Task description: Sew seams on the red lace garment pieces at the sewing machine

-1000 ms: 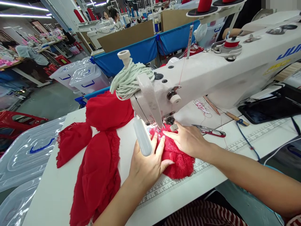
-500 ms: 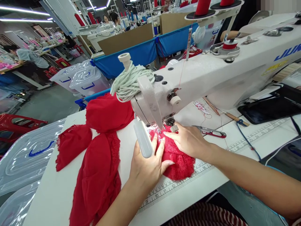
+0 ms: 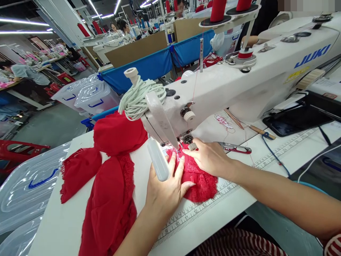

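Note:
My left hand (image 3: 165, 186) lies with its fingers spread on a red lace fabric piece (image 3: 204, 185), left of the sewing machine's needle area. My right hand (image 3: 214, 158) rests on the same piece from the other side, one digit stretched towards the presser foot (image 3: 179, 149); its other fingertips are partly hidden behind a knob. The white sewing machine (image 3: 213, 85) stands over the fabric. A pale, translucent lever-like part (image 3: 159, 161) hangs in front of my left fingers. More red lace-edged pieces (image 3: 108, 199) lie left of my left hand.
Thread snips (image 3: 236, 147) lie beside my right hand, with a wooden-handled tool (image 3: 262, 133) and a dark phone-like device (image 3: 298, 119) farther right. A ruler strip (image 3: 186, 220) runs along the table's front edge. Clear plastic boxes (image 3: 32, 181) stand at the left.
The view has shifted slightly, so most things appear farther left. Both hands keep nearly the same place on the red lace piece beneath the machine head.

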Tool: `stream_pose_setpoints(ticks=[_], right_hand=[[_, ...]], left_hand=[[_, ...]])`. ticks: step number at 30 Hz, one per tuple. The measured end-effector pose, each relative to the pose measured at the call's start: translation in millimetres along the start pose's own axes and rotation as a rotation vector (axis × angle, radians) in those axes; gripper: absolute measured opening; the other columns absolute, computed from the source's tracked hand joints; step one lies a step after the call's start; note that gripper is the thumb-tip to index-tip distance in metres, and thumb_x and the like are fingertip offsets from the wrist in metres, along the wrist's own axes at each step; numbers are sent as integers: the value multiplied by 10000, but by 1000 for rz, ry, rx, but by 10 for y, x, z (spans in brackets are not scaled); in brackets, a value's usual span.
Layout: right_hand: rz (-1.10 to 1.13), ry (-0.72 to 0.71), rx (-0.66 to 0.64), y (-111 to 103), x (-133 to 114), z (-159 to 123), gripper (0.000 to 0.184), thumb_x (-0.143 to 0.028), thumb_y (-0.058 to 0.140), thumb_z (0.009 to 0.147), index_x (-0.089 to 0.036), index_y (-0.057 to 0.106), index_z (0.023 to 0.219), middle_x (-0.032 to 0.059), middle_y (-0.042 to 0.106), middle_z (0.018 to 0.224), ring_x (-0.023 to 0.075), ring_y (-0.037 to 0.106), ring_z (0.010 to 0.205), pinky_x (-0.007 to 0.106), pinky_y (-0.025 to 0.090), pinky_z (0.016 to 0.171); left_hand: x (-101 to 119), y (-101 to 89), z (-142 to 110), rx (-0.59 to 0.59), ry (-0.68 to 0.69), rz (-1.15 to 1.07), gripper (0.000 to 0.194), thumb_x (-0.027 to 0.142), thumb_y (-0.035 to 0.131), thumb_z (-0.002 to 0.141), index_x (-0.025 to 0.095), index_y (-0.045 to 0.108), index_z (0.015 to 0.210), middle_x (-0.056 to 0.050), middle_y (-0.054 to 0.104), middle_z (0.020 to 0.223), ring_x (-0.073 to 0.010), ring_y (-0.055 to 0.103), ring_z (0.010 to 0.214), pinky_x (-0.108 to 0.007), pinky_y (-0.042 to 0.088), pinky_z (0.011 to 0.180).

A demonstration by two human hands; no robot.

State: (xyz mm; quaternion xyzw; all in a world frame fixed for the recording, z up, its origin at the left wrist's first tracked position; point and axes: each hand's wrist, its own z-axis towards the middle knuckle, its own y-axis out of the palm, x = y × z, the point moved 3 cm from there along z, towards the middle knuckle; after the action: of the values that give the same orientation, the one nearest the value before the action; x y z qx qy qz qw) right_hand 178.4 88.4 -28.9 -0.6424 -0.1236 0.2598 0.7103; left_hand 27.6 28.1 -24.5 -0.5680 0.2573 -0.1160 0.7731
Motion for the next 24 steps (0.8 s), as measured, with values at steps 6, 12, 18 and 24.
stream_pose_setpoints(ticks=[6,12,18,24], right_hand=[[-13,2,4,7,2,1,359,-263,362,930,-323,675,1095,58,551,888,94,393,521,285,147,493],[-11,7,6,-8,9,3,353,-277,361,939,-330,674,1095,48,543,880,98,393,538,269,152,494],[10,7,26,-15,8,8,337,-239,386,926,-319,677,1076,47,557,900,103,413,552,269,165,504],[76,58,39,-54,4,11,281,-188,417,893,-237,692,917,45,586,941,96,469,552,263,197,487]], left_hand=[[3,17,4,-50,-6,7,636,584,350,898,123,572,1277,-186,535,1354,-364,495,1233,-568,428,971],[-1,16,9,-67,-3,-2,622,568,380,897,119,554,1290,-191,527,1360,-378,489,1230,-606,416,960],[-13,21,1,-72,-12,-16,597,543,379,907,127,544,1302,-188,519,1368,-379,465,1255,-609,406,974],[-7,17,2,-61,-2,-10,549,489,353,933,137,526,1318,-180,528,1361,-380,469,1257,-637,419,945]])
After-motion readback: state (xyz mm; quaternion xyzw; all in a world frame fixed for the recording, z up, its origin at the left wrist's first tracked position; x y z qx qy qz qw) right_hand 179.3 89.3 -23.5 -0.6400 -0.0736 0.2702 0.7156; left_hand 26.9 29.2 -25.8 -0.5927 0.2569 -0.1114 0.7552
